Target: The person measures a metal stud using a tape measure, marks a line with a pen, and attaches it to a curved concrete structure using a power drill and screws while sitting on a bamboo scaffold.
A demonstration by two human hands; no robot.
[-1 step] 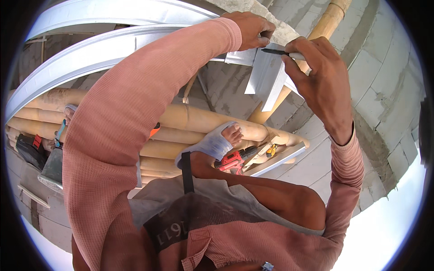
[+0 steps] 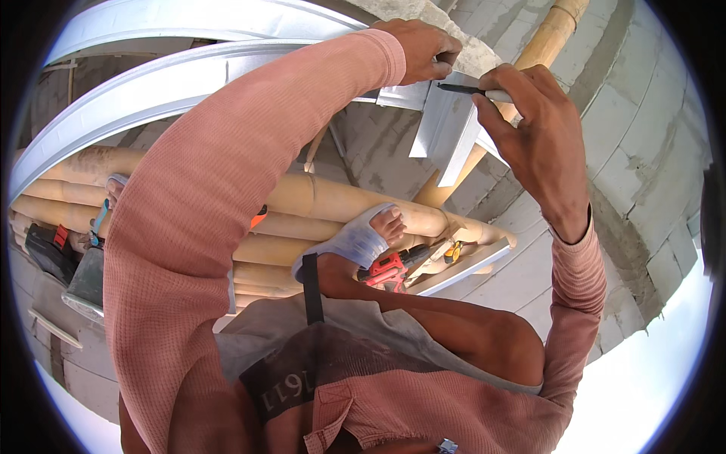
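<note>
While the left hand (image 2: 417, 51) pinches a bent strip of silvery sheet metal (image 2: 446, 129) overhead, the right hand (image 2: 535, 132) grips a slim dark-tipped marking tool (image 2: 473, 91), its tip on the strip. Curved grey metal channels (image 2: 174, 83) run just beside it. Below, a platform of yellow bamboo poles (image 2: 333, 200) carries a red power drill (image 2: 386, 268), against a grey block wall (image 2: 643, 174).
</note>
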